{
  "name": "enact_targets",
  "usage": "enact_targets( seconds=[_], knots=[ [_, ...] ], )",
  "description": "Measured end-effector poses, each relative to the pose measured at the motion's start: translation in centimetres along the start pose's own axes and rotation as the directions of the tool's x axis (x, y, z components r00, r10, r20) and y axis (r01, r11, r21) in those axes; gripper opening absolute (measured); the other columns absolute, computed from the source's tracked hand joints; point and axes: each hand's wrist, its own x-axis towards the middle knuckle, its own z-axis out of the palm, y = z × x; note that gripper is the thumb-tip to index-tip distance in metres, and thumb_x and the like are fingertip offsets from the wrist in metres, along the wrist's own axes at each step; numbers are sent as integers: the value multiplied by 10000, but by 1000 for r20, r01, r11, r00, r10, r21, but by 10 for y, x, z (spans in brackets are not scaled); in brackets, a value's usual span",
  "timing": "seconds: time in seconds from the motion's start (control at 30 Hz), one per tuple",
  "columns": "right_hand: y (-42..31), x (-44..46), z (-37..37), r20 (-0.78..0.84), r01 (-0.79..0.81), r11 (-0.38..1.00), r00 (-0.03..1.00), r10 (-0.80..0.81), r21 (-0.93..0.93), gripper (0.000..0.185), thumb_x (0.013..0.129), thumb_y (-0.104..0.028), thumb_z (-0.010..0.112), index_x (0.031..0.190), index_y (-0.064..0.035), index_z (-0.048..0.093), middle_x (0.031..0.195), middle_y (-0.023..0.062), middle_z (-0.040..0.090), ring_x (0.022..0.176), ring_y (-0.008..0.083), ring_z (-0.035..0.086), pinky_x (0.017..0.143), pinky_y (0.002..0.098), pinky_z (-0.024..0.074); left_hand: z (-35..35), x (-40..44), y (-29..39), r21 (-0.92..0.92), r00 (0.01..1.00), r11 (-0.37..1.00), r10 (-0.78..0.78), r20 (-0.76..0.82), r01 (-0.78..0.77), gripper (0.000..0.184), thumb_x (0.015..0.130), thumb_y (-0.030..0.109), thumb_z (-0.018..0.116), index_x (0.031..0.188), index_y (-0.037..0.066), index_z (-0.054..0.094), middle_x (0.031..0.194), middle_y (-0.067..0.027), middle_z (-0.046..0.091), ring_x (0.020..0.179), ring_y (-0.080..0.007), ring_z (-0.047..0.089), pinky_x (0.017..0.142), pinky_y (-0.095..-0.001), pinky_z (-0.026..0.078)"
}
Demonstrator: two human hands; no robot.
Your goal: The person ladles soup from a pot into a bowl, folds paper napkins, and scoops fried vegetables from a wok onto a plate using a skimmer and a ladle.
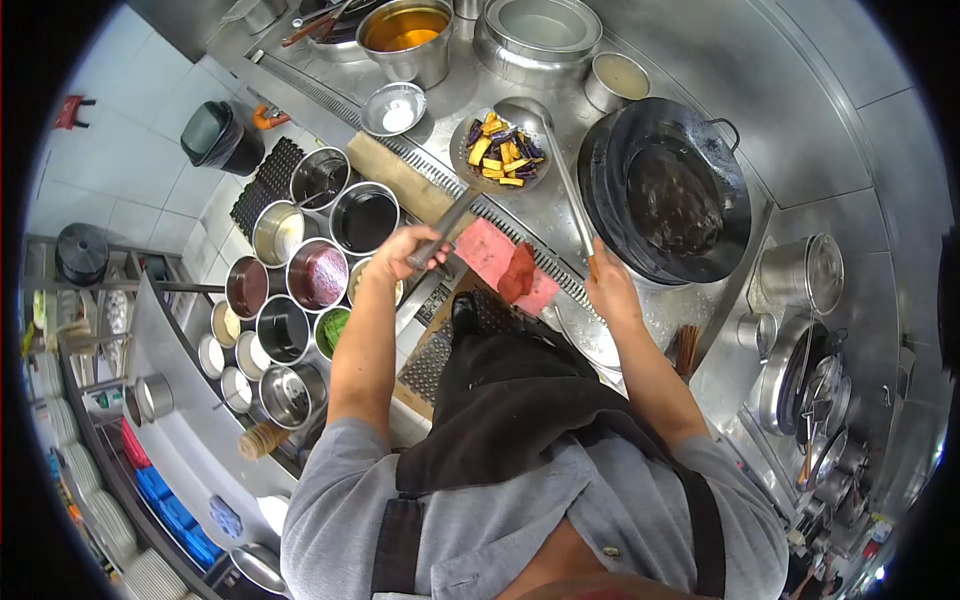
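Observation:
My left hand (408,250) is wrapped round the grey handle of a perforated skimmer (460,152). In the skimmer lies a heap of cut eggplant pieces (500,152), yellow flesh with purple skin. My right hand (612,290) grips the wooden end of a long metal ladle (572,190). The ladle's bowl rests at or just over the skimmer's far rim; whether they touch I cannot tell. To the right sits a large black wok (738,165) with dark, shiny liquid in its bottom.
A pot of orange oil (450,65), a small bowl with white contents (393,108) and a lidded-looking steel pot (487,50) stand beyond. Several seasoning pots (284,328) crowd the left. Red cloths (518,272) lie on the counter's near edge. A bamboo brush (686,350) is at right.

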Motion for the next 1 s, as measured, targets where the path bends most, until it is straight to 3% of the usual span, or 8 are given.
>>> enact_targets(
  seconds=[0.1,0.2,0.3,0.47,0.57,0.63,0.77,1.0],
  knots=[
    [-26,7,6,144,-166,986,976,164,1,563,758,-46,558,1297,44,420,1019,257,601,941,398,584,835,427,457,16,-1,7,18,1000,1000,-7,15,7,175,778,1,556,946,-43,530,729,-122,575,552,-174,560,444,-286,477],
    [-28,-2,2,93,-147,974,987,133,173,590,755,-36,554,1325,6,408,1037,261,592,969,400,577,845,399,453,25,-8,10,-58,1000,998,11,-23,-12,204,746,-30,573,942,-50,520,752,-138,560,515,-160,528,415,-270,434],
    [-35,-10,-5,35,-112,985,993,109,134,661,736,-40,584,1367,-74,389,1093,268,575,995,404,573,864,396,444,25,-10,11,-51,999,998,37,4,-37,185,741,-35,566,918,-61,518,736,-142,556,519,-163,532,414,-269,434],
    [-53,-20,-9,-30,-161,976,986,167,144,652,733,-6,571,1357,-22,381,1113,258,568,1005,406,563,863,402,447,43,-22,22,-17,994,994,105,-5,-105,200,725,-48,557,916,-76,505,694,-138,541,478,-168,525,399,-266,444],
    [-53,-26,2,-77,-162,981,982,170,106,617,751,-6,544,1346,-4,378,1010,251,583,939,411,571,829,426,454,62,-45,35,78,988,985,153,4,-153,212,725,-49,552,928,-76,495,685,-133,537,479,-169,526,396,-262,443],
    [-49,-27,13,-72,-138,966,985,157,219,648,731,9,551,1355,2,380,1072,259,589,974,370,599,873,363,449,70,-51,39,91,985,981,172,-11,-170,212,726,-49,553,927,-73,489,680,-131,535,482,-168,525,394,-265,440],
    [-55,-33,12,-77,-135,943,983,165,303,630,729,-10,557,1341,-2,408,1068,268,590,1004,371,591,891,352,432,67,-47,34,74,992,991,113,-50,-109,177,727,-53,554,886,-67,478,688,-136,535,495,-175,522,403,-277,439],
    [-63,-38,-14,-90,-154,964,980,177,218,654,738,-8,560,1365,-40,379,1123,259,569,1039,407,550,897,384,429,56,-46,21,23,996,997,80,-48,-79,194,728,-62,539,907,-57,463,708,-138,533,498,-173,521,404,-276,444]
  ],
)
